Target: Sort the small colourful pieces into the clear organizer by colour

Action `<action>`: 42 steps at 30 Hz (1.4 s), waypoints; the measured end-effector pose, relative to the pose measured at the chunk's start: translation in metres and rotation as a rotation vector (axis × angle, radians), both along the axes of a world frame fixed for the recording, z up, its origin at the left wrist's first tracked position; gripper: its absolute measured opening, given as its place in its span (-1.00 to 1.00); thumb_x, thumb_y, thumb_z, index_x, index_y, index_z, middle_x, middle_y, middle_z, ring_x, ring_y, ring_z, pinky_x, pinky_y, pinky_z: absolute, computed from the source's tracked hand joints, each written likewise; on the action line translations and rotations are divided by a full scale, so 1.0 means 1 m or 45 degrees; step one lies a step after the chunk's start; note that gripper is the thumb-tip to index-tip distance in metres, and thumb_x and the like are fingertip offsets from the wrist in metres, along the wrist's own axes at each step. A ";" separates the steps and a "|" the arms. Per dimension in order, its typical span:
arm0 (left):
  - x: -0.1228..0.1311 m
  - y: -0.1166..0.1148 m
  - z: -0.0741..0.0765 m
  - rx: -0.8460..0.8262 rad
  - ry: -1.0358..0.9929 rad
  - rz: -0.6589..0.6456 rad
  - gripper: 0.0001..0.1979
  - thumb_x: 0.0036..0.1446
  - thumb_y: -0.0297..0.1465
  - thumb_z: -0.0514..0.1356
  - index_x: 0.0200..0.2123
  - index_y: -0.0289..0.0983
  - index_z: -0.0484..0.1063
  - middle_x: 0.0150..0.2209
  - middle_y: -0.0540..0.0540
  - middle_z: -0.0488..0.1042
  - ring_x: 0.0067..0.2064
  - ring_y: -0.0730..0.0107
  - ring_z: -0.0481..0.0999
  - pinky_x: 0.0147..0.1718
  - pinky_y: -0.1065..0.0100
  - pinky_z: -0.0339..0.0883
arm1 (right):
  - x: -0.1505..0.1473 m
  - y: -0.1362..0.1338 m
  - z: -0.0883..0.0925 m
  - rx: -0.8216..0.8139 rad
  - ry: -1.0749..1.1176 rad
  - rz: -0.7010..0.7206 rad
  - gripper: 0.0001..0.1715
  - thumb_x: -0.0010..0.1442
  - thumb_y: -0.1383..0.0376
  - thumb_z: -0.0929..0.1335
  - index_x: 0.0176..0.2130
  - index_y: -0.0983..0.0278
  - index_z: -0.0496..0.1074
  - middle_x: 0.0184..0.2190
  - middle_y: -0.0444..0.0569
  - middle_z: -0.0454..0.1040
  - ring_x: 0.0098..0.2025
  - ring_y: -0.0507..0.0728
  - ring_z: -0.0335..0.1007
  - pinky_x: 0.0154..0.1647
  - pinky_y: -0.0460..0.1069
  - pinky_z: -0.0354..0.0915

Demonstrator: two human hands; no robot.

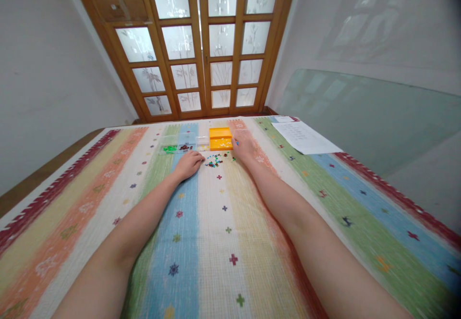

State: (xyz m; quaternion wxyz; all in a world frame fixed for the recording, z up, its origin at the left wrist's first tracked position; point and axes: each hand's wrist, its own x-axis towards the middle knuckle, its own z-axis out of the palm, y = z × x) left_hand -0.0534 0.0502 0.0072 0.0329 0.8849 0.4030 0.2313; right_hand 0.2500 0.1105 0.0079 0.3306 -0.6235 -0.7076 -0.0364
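Observation:
My left hand (188, 165) rests on the cloth beside a small pile of mixed coloured pieces (215, 161), its fingers bent together; whether they pinch a piece is too small to tell. My right hand (243, 147) is at the right edge of an orange tray (219, 133), fingers closed, with a tiny blue piece at the fingertips. White bits lie in the tray's front part. Left of it is a clear compartment box (197, 140), with green pieces (170, 149) and dark red pieces (186, 148) in separate sections.
A striped, patterned tablecloth (216, 223) covers the table. White printed sheets (306, 137) lie at the far right. Behind the table stand wooden doors with frosted panes (220, 40), and a pale glass panel (360, 112) leans along the right wall.

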 end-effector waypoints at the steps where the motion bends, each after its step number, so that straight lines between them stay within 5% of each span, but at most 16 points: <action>1: -0.002 0.002 0.000 0.001 0.003 0.037 -0.67 0.40 -0.39 0.07 -0.03 -0.21 0.65 -0.02 -0.20 0.62 0.07 0.09 0.51 0.17 0.06 0.36 | -0.006 -0.002 0.001 -0.009 -0.018 0.100 -0.60 0.47 0.25 0.24 -0.11 0.30 0.65 -0.08 0.13 0.64 -0.01 0.24 0.48 0.06 0.06 0.28; 6: -0.013 0.010 -0.003 0.010 0.025 0.187 -0.72 0.34 -0.38 0.13 -0.12 -0.21 0.68 -0.10 -0.20 0.63 0.03 0.06 0.52 0.13 0.07 0.36 | -0.045 -0.024 0.005 -0.010 -0.158 0.647 -0.70 0.45 0.23 0.32 -0.14 0.26 0.66 -0.15 0.08 0.64 -0.07 0.21 0.46 0.05 0.06 0.26; 10: -0.022 0.014 -0.006 0.031 0.021 0.286 -0.75 0.30 -0.40 0.17 -0.15 -0.20 0.68 -0.13 -0.21 0.62 0.00 0.02 0.51 0.08 0.07 0.36 | -0.068 -0.039 0.006 0.019 -0.272 0.904 -0.75 0.43 0.21 0.38 -0.07 0.24 0.65 -0.12 0.06 0.62 -0.04 0.21 0.45 0.04 0.06 0.24; 22: -0.029 0.017 -0.007 0.018 -0.011 0.409 -0.83 0.24 -0.40 0.21 -0.23 -0.24 0.63 -0.16 -0.22 0.59 -0.06 0.04 0.49 0.03 0.10 0.36 | -0.076 -0.046 0.006 -0.021 -0.327 1.147 -0.77 0.39 0.23 0.38 -0.14 0.25 0.65 -0.15 0.05 0.65 -0.06 0.22 0.47 0.06 0.08 0.27; 34: -0.026 0.014 -0.002 -0.066 -0.094 0.479 -0.87 0.24 -0.36 0.20 -0.24 -0.22 0.56 -0.21 -0.16 0.62 -0.18 0.15 0.55 -0.15 0.22 0.37 | -0.075 -0.042 0.001 0.012 -0.303 1.138 -0.73 0.44 0.28 0.35 -0.11 0.26 0.67 -0.10 0.07 0.67 -0.07 0.18 0.52 0.04 0.05 0.29; 42: -0.026 0.012 -0.001 -0.069 -0.180 0.511 -0.88 0.21 -0.35 0.22 -0.23 -0.20 0.56 -0.26 -0.13 0.63 -0.25 0.16 0.56 -0.23 0.24 0.35 | -0.050 -0.028 0.005 0.089 -0.103 0.584 -0.65 0.49 0.28 0.28 -0.10 0.25 0.66 0.00 0.10 0.64 0.04 0.23 0.49 0.17 0.11 0.26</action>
